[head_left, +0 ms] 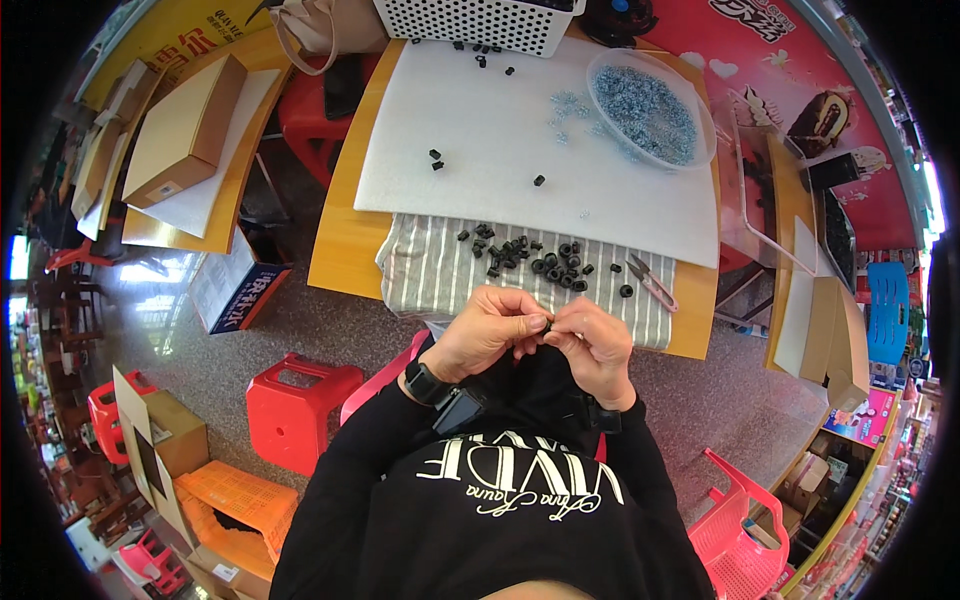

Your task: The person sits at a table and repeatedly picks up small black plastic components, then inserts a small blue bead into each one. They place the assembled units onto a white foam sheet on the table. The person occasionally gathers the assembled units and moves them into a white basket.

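My left hand point(488, 326) and my right hand point(597, 346) meet at the near edge of the table, fingers closed. Between their fingertips is a small black part point(546, 328), mostly covered by the fingers. Just beyond them, many small black cylindrical parts point(508, 256) lie in a loose pile on a grey-and-white striped cloth point(420, 262). Small pink-handled snips point(655, 285) rest on the cloth to the right of the pile, blades pointing away from me.
A white foam sheet point(470, 120) covers the table's far part, with a few black parts scattered on it. At its far right stands a round clear tub point(712, 140) of tiny bluish clear pieces. A white perforated basket point(480, 25) is at the back. Red stools point(290, 415) stand left.
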Action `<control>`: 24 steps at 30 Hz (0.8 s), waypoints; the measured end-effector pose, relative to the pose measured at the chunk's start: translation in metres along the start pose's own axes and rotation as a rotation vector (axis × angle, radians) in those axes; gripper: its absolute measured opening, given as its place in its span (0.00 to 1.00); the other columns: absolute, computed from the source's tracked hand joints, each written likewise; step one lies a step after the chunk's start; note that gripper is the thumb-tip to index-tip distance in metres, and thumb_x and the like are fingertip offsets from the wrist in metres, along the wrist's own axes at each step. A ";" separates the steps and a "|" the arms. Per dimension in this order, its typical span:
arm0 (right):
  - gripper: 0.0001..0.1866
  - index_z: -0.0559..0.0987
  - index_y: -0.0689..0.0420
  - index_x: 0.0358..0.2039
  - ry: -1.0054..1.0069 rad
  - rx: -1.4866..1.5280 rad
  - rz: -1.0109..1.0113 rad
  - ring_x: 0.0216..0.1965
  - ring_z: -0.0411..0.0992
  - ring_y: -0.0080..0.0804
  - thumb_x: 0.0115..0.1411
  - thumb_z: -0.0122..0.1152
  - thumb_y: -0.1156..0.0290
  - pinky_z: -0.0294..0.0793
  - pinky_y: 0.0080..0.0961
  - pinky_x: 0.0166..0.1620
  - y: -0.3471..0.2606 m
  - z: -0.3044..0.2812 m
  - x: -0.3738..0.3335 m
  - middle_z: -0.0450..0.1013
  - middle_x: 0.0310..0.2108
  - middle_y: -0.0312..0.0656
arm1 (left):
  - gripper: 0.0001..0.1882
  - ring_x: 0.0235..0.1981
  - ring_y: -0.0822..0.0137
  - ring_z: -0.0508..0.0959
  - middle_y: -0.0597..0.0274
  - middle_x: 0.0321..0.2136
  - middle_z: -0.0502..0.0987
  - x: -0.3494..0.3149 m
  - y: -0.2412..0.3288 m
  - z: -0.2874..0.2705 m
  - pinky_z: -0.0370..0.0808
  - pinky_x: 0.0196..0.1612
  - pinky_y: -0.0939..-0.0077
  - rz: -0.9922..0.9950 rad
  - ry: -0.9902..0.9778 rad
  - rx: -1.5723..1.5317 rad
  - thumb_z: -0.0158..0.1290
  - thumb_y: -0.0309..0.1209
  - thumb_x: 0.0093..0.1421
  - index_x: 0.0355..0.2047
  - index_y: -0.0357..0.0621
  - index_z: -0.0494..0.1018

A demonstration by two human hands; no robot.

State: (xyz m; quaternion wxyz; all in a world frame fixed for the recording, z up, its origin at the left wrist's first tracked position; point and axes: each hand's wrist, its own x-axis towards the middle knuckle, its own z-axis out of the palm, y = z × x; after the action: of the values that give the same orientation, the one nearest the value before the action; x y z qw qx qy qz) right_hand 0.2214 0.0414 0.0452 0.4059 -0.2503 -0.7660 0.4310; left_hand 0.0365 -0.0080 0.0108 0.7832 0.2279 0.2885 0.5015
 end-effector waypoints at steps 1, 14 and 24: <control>0.09 0.75 0.61 0.28 -0.019 0.039 0.015 0.24 0.71 0.29 0.50 0.70 0.79 0.69 0.21 0.27 0.002 -0.001 0.000 0.71 0.25 0.40 | 0.07 0.26 0.76 0.77 0.61 0.31 0.80 0.000 0.001 0.000 0.73 0.26 0.84 -0.014 -0.003 -0.006 0.56 0.27 0.63 0.39 0.36 0.78; 0.17 0.79 0.61 0.45 0.092 -0.039 0.084 0.24 0.69 0.26 0.55 0.68 0.72 0.67 0.21 0.27 -0.001 0.005 -0.003 0.71 0.26 0.40 | 0.08 0.27 0.78 0.76 0.64 0.30 0.79 0.003 -0.002 0.012 0.74 0.29 0.85 0.153 0.077 0.084 0.57 0.26 0.62 0.41 0.36 0.77; 0.19 0.78 0.62 0.46 0.098 -0.048 0.018 0.26 0.70 0.30 0.54 0.69 0.74 0.69 0.22 0.28 -0.001 0.003 -0.007 0.73 0.29 0.42 | 0.09 0.27 0.77 0.77 0.63 0.30 0.79 -0.002 -0.003 0.016 0.75 0.29 0.84 0.155 0.063 -0.011 0.57 0.23 0.61 0.42 0.36 0.77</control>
State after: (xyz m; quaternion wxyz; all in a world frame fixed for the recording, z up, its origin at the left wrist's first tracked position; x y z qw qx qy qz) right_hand 0.2226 0.0346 0.0424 0.4329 -0.2879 -0.7530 0.4034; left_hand 0.0488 -0.0122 0.0207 0.7339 0.2293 0.2918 0.5690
